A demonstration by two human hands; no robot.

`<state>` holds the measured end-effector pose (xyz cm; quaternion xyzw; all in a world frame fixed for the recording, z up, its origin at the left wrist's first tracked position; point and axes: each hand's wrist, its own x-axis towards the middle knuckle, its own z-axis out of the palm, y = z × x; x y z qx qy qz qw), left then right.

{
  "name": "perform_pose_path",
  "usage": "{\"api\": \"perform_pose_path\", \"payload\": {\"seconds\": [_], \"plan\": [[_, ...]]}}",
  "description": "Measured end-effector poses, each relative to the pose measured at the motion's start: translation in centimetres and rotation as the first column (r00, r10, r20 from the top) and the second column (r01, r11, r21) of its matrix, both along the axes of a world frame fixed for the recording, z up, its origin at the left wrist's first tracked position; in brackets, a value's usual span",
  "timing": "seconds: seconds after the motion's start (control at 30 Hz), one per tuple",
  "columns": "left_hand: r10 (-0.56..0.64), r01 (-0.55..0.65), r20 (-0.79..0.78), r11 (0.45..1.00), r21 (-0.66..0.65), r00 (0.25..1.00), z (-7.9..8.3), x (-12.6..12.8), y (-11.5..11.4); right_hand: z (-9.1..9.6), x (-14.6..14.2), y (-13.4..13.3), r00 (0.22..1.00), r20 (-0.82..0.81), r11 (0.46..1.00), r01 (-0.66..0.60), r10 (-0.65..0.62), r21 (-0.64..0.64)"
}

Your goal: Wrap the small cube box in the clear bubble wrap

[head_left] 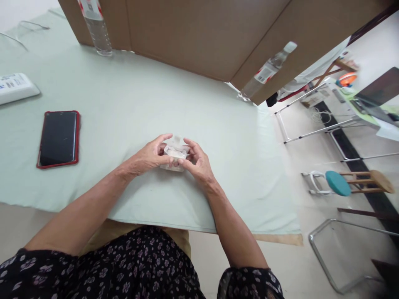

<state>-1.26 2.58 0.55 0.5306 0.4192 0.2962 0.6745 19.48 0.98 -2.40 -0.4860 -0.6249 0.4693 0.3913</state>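
Between my two hands is a small whitish box point(175, 153) with its flap raised at the far side. Pale, crumpled material shows inside; what it is I cannot make out. My left hand point(155, 153) grips the box's left side, thumb along the near edge. On the right side my right hand point(196, 160) holds it too, its thumb close to the left one and its fingers curled behind. Some fingers are hidden by the box. It is held just over the pale green tablecloth point(218, 137), near the table's front edge.
A phone in a red case point(59, 139) lies to the left, with a white device point(18, 88) beyond it. Cardboard panels point(187, 37) stand at the back, with water bottles point(99, 35) against them. Stools point(338, 183) and a metal-framed table point(343, 104) are off to the right.
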Motion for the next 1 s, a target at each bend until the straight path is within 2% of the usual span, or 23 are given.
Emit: {"api": "perform_pose_path", "payload": {"seconds": [0.17,0.37,0.47,0.57,0.7,0.9,1.0], "plan": [[0.022,-0.022,0.016,1.0,0.006,1.0,-0.4,0.3,0.1,-0.1,-0.1,0.0,0.995,-0.014,0.994,0.095,-0.095,0.044],[-0.02,0.02,0.014,1.0,-0.009,1.0,-0.3,0.2,0.2,0.4,-0.6,1.1,0.98,-0.145,0.985,0.119,-0.137,-0.124],[-0.03,0.03,-0.003,1.0,-0.008,1.0,-0.2,0.2,0.1,0.9,-1.3,1.7,0.973,-0.197,0.981,0.091,-0.125,-0.17],[-0.04,0.039,0.006,0.999,0.021,0.999,-0.1,0.1,0.2,1.3,-2.0,1.7,0.969,-0.216,0.988,0.094,-0.12,-0.124],[-0.04,0.04,-0.01,0.998,0.038,0.999,-0.2,-0.1,0.4,1.4,-2.3,1.1,0.978,-0.147,0.989,0.145,-0.147,-0.023],[-0.02,0.024,-0.056,0.997,0.072,0.998,-0.3,-0.4,0.7,1.6,-2.1,0.5,0.988,-0.102,0.993,0.114,-0.113,0.007],[-0.023,0.029,-0.074,0.996,0.086,0.997,-0.4,-0.5,0.7,1.6,-2.0,0.3,0.992,-0.065,0.991,0.114,-0.11,0.064]]}}
